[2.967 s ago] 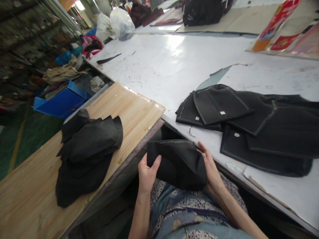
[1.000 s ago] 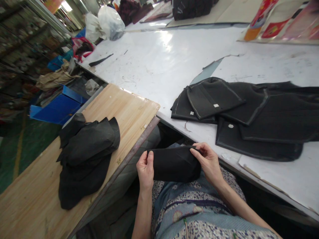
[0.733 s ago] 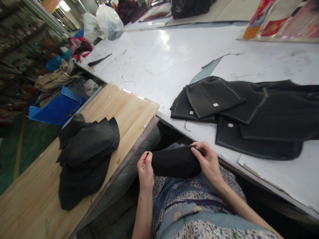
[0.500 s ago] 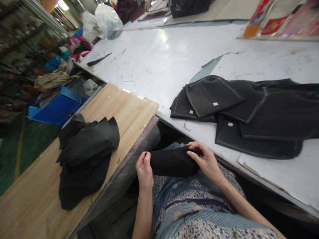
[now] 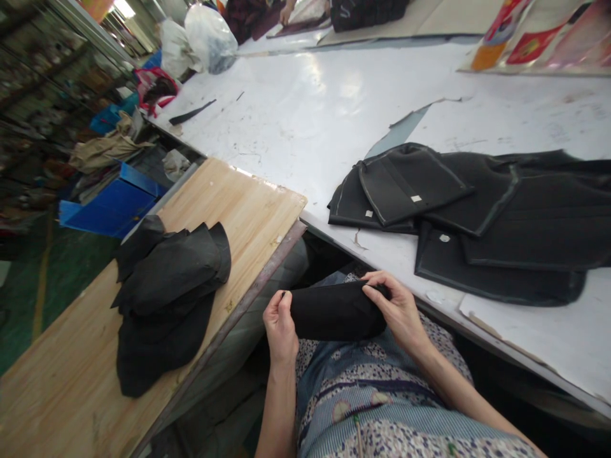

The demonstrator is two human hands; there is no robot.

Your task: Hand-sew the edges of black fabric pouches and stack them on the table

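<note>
A piece of black fabric (image 5: 337,312) is stretched between my two hands, above my lap. My left hand (image 5: 281,326) pinches its left end between thumb and fingers. At the other end, my right hand (image 5: 394,312) grips the upper right corner, thumb in front. To the left, a stack of black fabric pieces (image 5: 167,299) lies loosely overlapped on a wooden board (image 5: 258,210). Several larger black fabric panels (image 5: 525,219) with pale edge lines and small white stickers lie on the white table (image 5: 286,114) to the right.
Beyond the board's left edge is a blue box (image 5: 112,200) among cloth and bags. White plastic bags (image 5: 210,38) stand at the table's far left corner. At the far edge, another person's hand (image 5: 287,11) shows near dark cloth. Printed plastic packaging (image 5: 539,41) lies far right.
The view has shifted very slightly. Both hands keep their hold on the black fabric piece, which looks a little flatter and tauter between them.
</note>
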